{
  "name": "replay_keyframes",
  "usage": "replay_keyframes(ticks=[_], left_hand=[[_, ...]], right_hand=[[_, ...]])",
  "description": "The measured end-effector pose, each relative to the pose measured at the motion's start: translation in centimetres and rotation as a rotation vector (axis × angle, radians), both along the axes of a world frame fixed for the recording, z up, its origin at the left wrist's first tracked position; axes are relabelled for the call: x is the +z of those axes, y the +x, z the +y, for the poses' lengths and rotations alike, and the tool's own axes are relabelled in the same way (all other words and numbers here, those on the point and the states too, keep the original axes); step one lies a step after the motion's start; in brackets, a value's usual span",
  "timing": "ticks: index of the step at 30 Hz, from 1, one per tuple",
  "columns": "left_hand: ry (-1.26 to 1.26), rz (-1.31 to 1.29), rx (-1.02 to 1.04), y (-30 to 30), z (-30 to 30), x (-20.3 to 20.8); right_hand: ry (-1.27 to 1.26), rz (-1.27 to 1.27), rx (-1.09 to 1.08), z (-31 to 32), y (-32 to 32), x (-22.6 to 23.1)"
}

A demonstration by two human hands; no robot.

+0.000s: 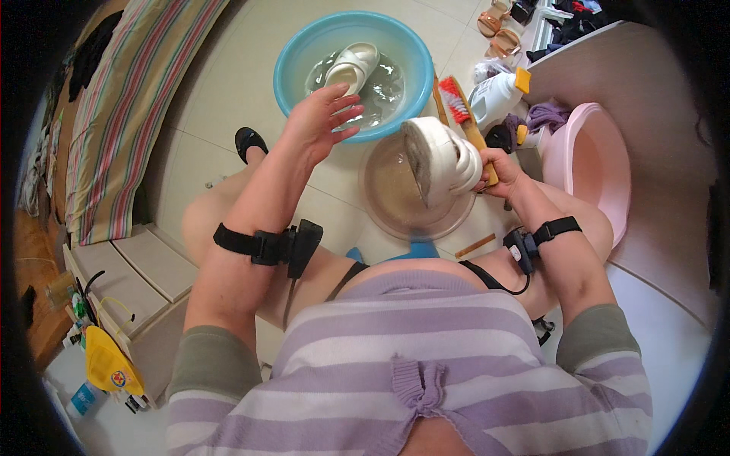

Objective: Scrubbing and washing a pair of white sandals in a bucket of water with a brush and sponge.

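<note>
My left hand point(323, 120) is open with its fingers spread, at the near rim of a blue basin point(287, 97). A white sandal point(353, 67) sits in the water of that basin. My right hand point(499, 173) is closed round the wooden handle of a scrubbing brush point(473, 131) with red and white bristles. The same hand also holds a second white sandal point(445, 159) by its strap side, its dirty grey sole turned to the left. The sandal hangs tilted over a smaller translucent basin point(372, 201) of cloudy water.
A pink basin point(597, 171) leans at the right. Near it stand a white bottle with yellow cap point(493, 97) and purple cloth point(547, 116). Brown sandals point(499, 38) lie at the back right. A striped cloth point(137, 99) and a drawer unit point(141, 285) are on the left.
</note>
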State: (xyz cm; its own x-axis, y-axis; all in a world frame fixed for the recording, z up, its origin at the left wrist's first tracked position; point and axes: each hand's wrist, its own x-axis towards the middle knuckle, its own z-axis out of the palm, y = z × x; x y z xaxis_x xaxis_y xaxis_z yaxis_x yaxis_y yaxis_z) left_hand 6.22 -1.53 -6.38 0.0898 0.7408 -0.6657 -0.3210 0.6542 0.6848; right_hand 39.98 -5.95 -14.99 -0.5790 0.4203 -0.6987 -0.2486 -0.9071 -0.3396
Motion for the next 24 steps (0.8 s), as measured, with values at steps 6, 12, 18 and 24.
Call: replay_keyframes(ticks=[6, 12, 18, 24], left_hand=[[0.100, 0.038, -0.152, 1.0, -1.2, 1.1], [0.188, 0.129, -0.349, 1.2, -2.5, 2.8], [0.546, 0.217, -0.661, 1.0, -3.2, 2.6], [0.731, 0.344, -0.867, 1.3, -3.6, 1.8]], right_hand=[[0.103, 0.034, -0.084, -0.9, 0.7, 3.4], [0.138, 0.027, -0.172, -2.0, 1.0, 5.8], [0.227, 0.054, -0.221, -2.5, 0.6, 7.0], [0.206, -0.027, -0.328, -2.5, -0.4, 8.5]])
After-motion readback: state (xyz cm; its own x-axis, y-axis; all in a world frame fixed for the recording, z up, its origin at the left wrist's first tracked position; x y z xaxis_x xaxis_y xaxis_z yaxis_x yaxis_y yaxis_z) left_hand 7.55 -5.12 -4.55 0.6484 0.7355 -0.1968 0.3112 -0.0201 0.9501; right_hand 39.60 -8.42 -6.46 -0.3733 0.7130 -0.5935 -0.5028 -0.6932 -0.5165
